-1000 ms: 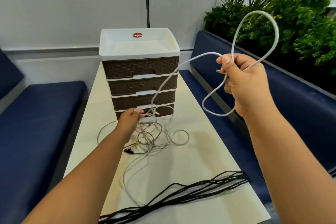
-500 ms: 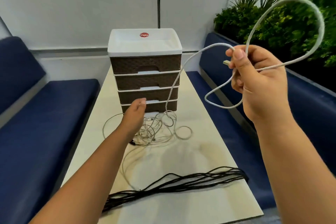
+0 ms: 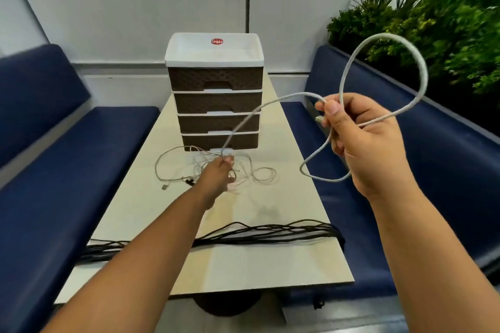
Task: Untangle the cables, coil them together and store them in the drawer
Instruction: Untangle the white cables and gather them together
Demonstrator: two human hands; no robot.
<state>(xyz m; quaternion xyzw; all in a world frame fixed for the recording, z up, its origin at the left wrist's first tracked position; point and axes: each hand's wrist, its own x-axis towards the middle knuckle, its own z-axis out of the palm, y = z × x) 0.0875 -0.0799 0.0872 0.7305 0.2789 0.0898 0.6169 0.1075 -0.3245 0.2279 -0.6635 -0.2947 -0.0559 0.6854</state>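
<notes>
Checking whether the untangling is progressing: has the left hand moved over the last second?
Yes. The left hand left the drawer unit front, coming nearer over the tangle, now pinching the grey cable.

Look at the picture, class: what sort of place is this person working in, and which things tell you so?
Probably a booth in an office lounge or café: a long cream table between navy blue cushioned benches, green plants behind the right-hand seat back, and plain white wall panels.
</notes>
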